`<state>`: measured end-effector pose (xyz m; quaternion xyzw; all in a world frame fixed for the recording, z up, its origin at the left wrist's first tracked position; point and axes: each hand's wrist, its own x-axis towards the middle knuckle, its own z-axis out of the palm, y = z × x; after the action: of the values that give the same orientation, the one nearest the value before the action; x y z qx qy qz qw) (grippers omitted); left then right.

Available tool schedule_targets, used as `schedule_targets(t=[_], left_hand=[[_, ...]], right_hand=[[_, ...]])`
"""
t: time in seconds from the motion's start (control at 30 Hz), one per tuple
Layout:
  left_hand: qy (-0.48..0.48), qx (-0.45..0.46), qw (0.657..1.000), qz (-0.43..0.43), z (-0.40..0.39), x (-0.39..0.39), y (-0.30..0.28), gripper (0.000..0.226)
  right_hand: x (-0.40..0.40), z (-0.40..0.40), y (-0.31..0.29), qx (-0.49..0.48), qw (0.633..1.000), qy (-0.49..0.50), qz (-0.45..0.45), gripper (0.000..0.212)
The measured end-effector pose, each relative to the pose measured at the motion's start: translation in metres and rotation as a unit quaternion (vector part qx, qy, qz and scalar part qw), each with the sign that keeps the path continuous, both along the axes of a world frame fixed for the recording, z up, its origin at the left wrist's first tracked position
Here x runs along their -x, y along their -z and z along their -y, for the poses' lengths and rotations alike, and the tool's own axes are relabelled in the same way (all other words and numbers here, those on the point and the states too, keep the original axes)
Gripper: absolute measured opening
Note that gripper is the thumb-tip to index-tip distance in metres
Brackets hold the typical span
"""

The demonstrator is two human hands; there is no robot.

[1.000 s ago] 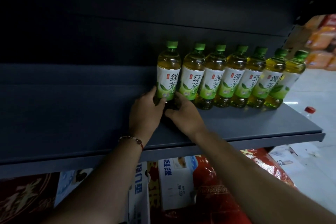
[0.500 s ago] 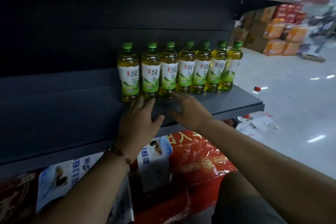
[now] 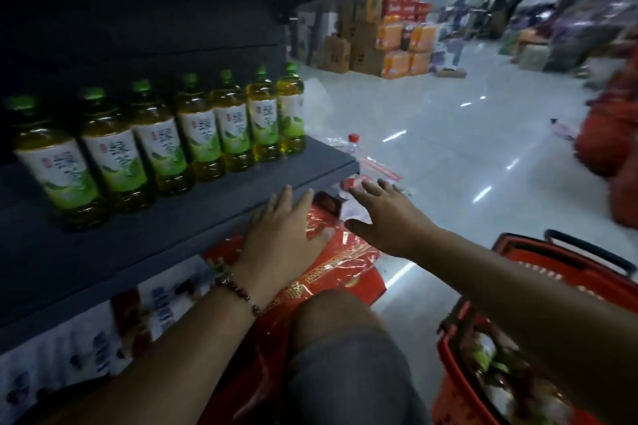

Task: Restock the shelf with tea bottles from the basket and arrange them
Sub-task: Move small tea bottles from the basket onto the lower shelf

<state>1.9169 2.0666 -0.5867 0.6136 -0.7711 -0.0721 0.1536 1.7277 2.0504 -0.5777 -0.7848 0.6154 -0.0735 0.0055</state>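
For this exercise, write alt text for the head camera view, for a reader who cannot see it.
Seven green-capped tea bottles stand in a row on a dark grey metal shelf. A person's open left hand and open right hand reach out empty past its front edge. A red plastic basket sits on the floor at lower right.

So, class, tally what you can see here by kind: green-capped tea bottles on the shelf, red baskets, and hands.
Tea bottles on the shelf: 7
Red basket: 1
Hands, left hand and right hand: 2
Total: 10
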Motion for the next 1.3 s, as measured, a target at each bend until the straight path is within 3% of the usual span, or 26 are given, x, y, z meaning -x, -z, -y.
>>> schedule_targets(t=[0.23, 0.5, 0.87, 1.07, 1.13, 1.3], left_hand=[[0.145, -0.020, 0.989, 0.003, -0.016, 0.137, 0.004, 0.080], [0.259, -0.079, 0.957, 0.103, -0.036, 0.257, 0.047, 0.082], [0.311, -0.113, 0.935, 0.128, -0.036, 0.313, 0.100, 0.078], [0.336, -0.143, 0.919, 0.148, -0.034, 0.327, 0.120, 0.080], [0.342, -0.150, 0.915, 0.153, -0.032, 0.328, 0.126, 0.080], [0.340, -0.165, 0.911, 0.165, -0.022, 0.327, 0.135, 0.081]], right_hand=[[0.126, -0.047, 0.022, -0.064, 0.988, 0.139, -0.015, 0.074], [0.225, -0.108, 0.078, -0.141, 0.956, 0.257, -0.002, 0.075], [0.272, -0.134, 0.216, -0.249, 0.910, 0.327, 0.060, 0.078], [0.256, -0.134, 0.281, -0.360, 0.835, 0.400, 0.113, 0.081], [0.251, -0.134, 0.289, -0.396, 0.805, 0.417, 0.142, 0.073], [0.247, -0.122, 0.313, -0.441, 0.766, 0.412, 0.221, 0.015]])
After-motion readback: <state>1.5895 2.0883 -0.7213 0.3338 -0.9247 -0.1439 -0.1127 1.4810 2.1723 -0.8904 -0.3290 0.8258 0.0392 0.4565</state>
